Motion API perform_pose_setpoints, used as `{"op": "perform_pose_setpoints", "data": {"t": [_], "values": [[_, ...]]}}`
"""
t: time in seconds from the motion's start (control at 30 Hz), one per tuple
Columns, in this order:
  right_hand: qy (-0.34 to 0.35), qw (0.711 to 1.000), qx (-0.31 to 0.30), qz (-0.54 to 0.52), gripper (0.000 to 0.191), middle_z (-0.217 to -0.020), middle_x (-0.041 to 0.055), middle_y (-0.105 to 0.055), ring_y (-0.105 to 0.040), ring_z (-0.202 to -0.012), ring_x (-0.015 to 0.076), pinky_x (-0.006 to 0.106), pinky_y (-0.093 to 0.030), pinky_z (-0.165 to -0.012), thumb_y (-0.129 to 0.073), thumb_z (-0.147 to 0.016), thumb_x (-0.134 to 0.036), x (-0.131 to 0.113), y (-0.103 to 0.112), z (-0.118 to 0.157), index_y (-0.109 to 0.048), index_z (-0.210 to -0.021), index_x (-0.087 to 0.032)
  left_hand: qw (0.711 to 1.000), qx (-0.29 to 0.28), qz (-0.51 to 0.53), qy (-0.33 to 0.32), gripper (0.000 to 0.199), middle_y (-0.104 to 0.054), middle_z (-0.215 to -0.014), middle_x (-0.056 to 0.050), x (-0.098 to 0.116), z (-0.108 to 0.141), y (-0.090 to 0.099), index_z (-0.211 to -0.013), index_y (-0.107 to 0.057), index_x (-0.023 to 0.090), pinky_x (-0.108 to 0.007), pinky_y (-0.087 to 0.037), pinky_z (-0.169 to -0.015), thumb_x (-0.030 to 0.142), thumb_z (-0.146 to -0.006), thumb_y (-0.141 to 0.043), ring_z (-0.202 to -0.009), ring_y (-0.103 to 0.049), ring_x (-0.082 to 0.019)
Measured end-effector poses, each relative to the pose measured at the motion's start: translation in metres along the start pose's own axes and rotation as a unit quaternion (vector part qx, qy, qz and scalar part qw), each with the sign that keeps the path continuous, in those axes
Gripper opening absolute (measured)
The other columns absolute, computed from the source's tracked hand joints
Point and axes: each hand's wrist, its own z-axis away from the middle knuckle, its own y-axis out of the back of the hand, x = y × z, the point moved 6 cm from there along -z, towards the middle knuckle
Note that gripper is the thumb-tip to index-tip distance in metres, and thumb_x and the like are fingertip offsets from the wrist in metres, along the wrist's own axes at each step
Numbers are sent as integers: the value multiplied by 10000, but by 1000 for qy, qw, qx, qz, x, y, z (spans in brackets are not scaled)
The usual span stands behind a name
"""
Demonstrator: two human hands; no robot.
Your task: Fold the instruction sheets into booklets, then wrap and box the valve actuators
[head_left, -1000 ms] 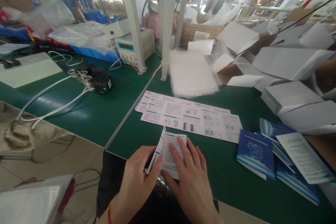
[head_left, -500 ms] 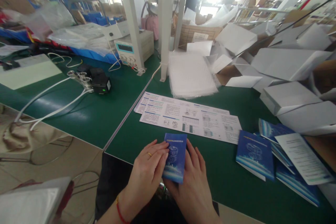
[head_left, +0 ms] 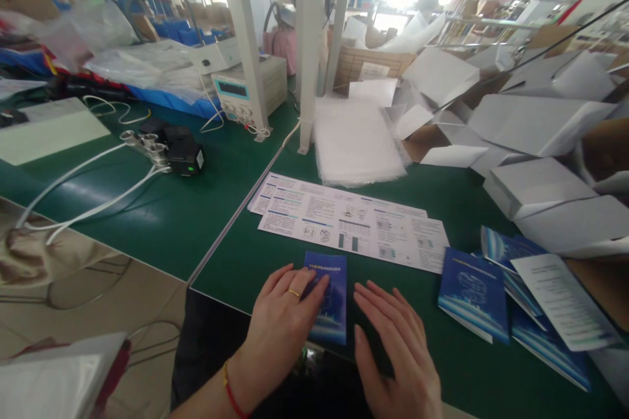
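Observation:
A blue folded leaflet [head_left: 336, 301] lies near the front edge of the green table, its printed cover facing up. My left hand [head_left: 287, 311], with a ring on one finger, rests on its left part with the fingers stretched flat over the cover. To the right of the leaflet, my right hand [head_left: 398, 347] is held apart from it, fingers extended and nothing in them. Just beyond lie unfolded printed sheets [head_left: 363, 229] in an overlapping stack. More blue leaflets lie to the right, among them a folded leaflet [head_left: 472, 294] with its cover up.
White open boxes [head_left: 540, 124] crowd the right side. A stack of clear plastic bags [head_left: 356, 144] lies behind the sheets, beside a white post [head_left: 308, 52]. On the left are a bench power supply [head_left: 253, 88] and a black device [head_left: 184, 154] with white tubes.
My right hand has let go of the leaflet's right side and moved right, fingers spreading. My left hand now lies flatter over the leaflet, which stays in about the same place.

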Motion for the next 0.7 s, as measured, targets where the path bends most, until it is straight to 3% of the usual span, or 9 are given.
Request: {"op": "perform_pose_setpoints", "data": {"t": [0.07, 0.2, 0.4, 0.57, 0.7], "values": [[21, 1000, 0, -6, 352, -1225, 53, -762, -644, -1241, 223, 447, -393, -1137, -525, -958, -53, 0, 4, -2, -644, -1257, -194, 1000, -15, -7, -5, 278, -753, -1097, -104, 1, -3, -1, -1226, -697, 184, -470, -590, -958, 133, -1002, -541, -987, -733, -253], [85, 992, -83, 41, 324, -1265, -7, -756, -622, -1299, 245, 460, -345, -1172, -529, -982, -100, -2, -11, -1, -698, -1235, -211, 999, -37, -2, -9, 271, -737, -1108, -101, -1, -6, -2, -1242, -688, 193, -478, -592, -931, 165, -992, -588, -983, -715, -259], [30, 972, -210, 104, 406, -1431, -4, -644, -539, -1404, 292, 575, -441, -1108, -421, -1061, -184, 24, -33, -7, -606, -1416, -248, 999, -43, 12, -5, 281, -724, -1156, -97, -3, -4, -3, -1261, -683, 200, -501, -569, -946, 181, -1024, -533, -1014, -701, -262], [0, 967, -222, 123, 413, -1501, 10, -570, -509, -1428, 318, 626, -433, -1112, -365, -1086, -204, 41, -41, -20, -580, -1438, -221, 999, -39, 23, 7, 261, -728, -1174, -83, -4, -3, -6, -1239, -697, 223, -498, -553, -959, 194, -1020, -559, -1034, -698, -259], [36, 970, -206, 122, 424, -1510, 2, -565, -499, -1435, 321, 621, -417, -1118, -379, -1066, -159, 34, -37, -11, -560, -1446, -209, 999, -38, 25, 12, 268, -728, -1168, -83, -5, -2, -6, -1249, -696, 222, -493, -547, -969, 190, -1012, -576, -1028, -694, -255]]}}
